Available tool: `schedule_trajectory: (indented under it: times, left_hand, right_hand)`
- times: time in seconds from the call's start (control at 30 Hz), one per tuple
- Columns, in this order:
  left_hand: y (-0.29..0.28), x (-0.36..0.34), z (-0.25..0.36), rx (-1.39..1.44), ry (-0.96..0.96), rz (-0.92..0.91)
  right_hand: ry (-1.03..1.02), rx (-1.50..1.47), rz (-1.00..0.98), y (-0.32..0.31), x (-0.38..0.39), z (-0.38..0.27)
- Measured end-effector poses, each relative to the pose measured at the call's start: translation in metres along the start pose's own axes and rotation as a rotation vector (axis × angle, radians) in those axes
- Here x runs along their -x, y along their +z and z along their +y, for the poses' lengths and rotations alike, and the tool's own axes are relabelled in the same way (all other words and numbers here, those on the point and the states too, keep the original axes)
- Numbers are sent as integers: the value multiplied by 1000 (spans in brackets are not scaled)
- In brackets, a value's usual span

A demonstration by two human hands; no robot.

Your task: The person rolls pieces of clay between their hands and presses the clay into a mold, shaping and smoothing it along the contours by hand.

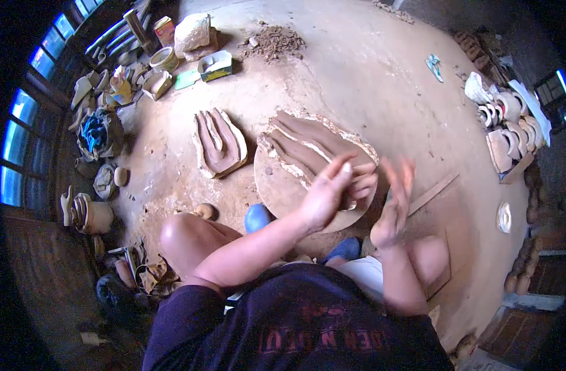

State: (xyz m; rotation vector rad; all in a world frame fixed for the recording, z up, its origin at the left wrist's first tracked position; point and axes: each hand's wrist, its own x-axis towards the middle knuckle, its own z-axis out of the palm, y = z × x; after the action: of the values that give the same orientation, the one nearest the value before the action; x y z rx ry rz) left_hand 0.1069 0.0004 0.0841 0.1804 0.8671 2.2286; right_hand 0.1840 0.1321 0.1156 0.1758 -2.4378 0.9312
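Note:
My left hand [334, 193] is raised over a large plaster mould [295, 133] lined with brown clay, its fingers loosely bent and apart, nothing visible in them. Just to its right, my right hand [394, 207] is held up with fingers stretched out, their tips smeared by motion; it looks empty. The two hands are close together without gripping anything. The mould has a rough white rim and long grooves, and rests on a round board [274, 191]. Part of it is hidden behind my left hand. Left of the board, a smaller clay-lined mould [221, 145] lies on the floor.
A blue rounded object [257, 218] sits by the board's near edge. A flat wooden strip [434, 193] lies to the right. Pots, a green-yellow box [215, 66] and a pale block [192, 32] stand far left, near a crumbled clay heap [274, 43]. Curved pieces [515, 139] are stacked right.

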Motion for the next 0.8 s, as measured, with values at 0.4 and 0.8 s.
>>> schedule_trajectory:
  times: [0.4, 0.8]
  left_hand:
    - [-9, -7, 18, -256, 288, -110]
    - [-12, 8, 39, -406, 608, -101]
  right_hand:
    - [179, -715, -43, 73, -11, -38]
    - [454, -835, -113, 90, -69, -39]
